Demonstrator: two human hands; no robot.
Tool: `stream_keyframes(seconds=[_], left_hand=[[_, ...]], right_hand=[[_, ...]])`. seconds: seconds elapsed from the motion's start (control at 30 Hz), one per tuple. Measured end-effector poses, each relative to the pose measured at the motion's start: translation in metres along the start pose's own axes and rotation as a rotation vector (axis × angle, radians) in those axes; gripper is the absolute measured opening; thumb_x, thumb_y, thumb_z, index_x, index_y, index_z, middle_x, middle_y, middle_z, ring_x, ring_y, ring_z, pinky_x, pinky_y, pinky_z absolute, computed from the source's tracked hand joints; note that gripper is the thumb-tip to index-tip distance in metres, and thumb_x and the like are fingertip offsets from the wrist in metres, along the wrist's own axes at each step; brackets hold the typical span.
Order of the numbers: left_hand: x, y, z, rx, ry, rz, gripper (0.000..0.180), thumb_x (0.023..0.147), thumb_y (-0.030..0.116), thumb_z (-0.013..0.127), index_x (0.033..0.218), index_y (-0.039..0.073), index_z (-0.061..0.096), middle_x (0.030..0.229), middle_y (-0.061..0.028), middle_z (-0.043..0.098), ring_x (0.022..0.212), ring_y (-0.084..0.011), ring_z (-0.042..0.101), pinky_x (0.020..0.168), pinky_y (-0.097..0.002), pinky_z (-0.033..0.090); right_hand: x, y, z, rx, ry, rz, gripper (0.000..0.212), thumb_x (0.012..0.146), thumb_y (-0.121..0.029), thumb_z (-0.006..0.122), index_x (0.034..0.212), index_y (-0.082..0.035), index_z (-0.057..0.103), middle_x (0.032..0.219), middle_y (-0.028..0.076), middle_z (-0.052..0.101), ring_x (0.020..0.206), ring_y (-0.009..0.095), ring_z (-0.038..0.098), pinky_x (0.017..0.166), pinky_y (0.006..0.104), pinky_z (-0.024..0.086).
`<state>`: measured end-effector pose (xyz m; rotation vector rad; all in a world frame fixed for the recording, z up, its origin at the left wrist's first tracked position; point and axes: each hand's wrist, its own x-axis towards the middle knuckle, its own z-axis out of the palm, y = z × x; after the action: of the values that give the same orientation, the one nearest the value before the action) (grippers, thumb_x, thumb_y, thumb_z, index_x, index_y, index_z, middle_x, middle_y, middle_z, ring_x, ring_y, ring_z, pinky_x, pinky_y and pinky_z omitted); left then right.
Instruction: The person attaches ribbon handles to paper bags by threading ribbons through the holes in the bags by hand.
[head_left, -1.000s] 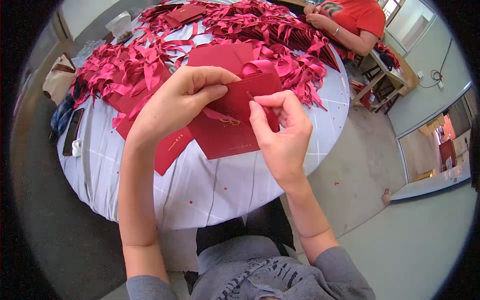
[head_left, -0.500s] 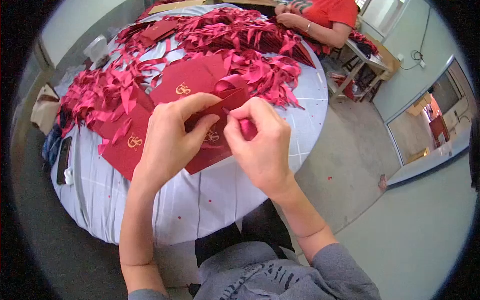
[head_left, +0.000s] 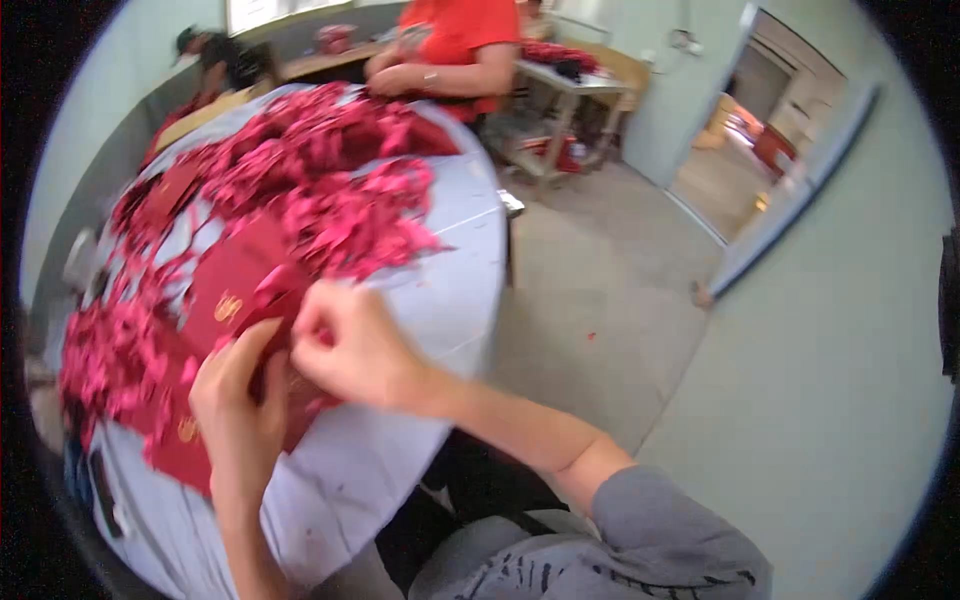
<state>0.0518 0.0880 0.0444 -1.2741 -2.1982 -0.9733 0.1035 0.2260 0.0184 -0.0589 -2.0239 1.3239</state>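
Observation:
My left hand (head_left: 235, 405) grips the upper edge of a dark red paper gift bag (head_left: 300, 412) with a gold emblem, fingers on one side and thumb on the other. A glossy pink-red ribbon (head_left: 277, 286) loops up at the bag's rim. Just right of it, my right hand (head_left: 362, 345) is curled in a pinch on a bit of ribbon close to the bag; motion blur smears the fingertips. Beneath and beyond lie more red gift bags (head_left: 235, 265), one bearing a gold emblem.
Heaps of red ribbon (head_left: 345, 215) and bags cover the far part of the round, white-covered table (head_left: 465, 260). A dark phone (head_left: 102, 490) lies at the left edge. Across the table a person in a red shirt (head_left: 465, 45) works. A side table (head_left: 575, 82) stands beyond, near a doorway.
The view has swung right, so table and hands sit further left. My right hand has turned over into a tighter curl beside the bag. The left keeps its grip.

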Motion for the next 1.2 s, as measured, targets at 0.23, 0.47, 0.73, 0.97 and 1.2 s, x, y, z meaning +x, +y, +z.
stream_keyframes(seconds=[0.23,0.47,0.73,0.97,1.2], left_hand=[[-0.004,-0.008,0.003,-0.009,-0.043,0.011,0.022,0.077,-0.001,0.058,0.099,-0.001,0.06,0.09,-0.0163,0.063,0.081,-0.0309,0.06,0.073,-0.036,0.046],[-0.003,0.003,0.007,0.006,-0.058,0.045,0.022,0.079,-0.002,0.055,0.101,-0.001,0.059,0.089,-0.0158,0.063,0.08,-0.0318,0.06,0.072,-0.0351,0.045],[-0.001,0.004,0.003,-0.013,-0.03,0.034,0.025,0.076,-0.001,0.056,0.1,0.003,0.06,0.089,-0.0151,0.063,0.08,-0.0303,0.061,0.071,-0.0355,0.047],[-0.001,0.002,0.002,-0.027,-0.004,0.045,0.032,0.073,-0.003,0.06,0.102,0.004,0.048,0.084,-0.0149,0.063,0.079,-0.03,0.062,0.066,-0.0357,0.047],[-0.009,-0.002,0.006,0.023,0.014,0.067,0.029,0.074,0.001,0.063,0.096,0.002,0.044,0.082,-0.0112,0.06,0.075,-0.0274,0.061,0.064,-0.0353,0.047]], right_hand=[[0.0,0.005,0.001,0.048,-0.012,-0.026,0.011,0.067,-0.002,0.059,0.07,0.002,0.049,0.067,0.019,0.056,0.064,0.034,0.057,0.055,0.038,0.044],[0.0,0.013,0.006,-0.061,0.045,-0.154,0.01,0.066,0.0,0.057,0.071,0.003,0.048,0.066,0.02,0.055,0.063,0.035,0.056,0.055,0.0393,0.043],[0.002,0.022,0.002,0.286,-0.077,-0.081,0.028,0.075,0.005,0.056,0.098,-0.004,0.041,0.069,0.003,0.053,0.062,0.006,0.052,0.052,0.023,0.041],[0.027,-0.007,-0.036,-0.195,-0.269,-0.408,0.007,0.075,-0.004,0.066,0.081,-0.002,0.062,0.08,0.008,0.055,0.072,0.017,0.056,0.065,0.0277,0.046],[0.074,-0.033,-0.036,-0.453,-0.852,-0.396,0.013,0.079,-0.014,0.061,0.081,-0.002,0.065,0.077,0.009,0.05,0.075,0.02,0.049,0.067,0.031,0.04]])
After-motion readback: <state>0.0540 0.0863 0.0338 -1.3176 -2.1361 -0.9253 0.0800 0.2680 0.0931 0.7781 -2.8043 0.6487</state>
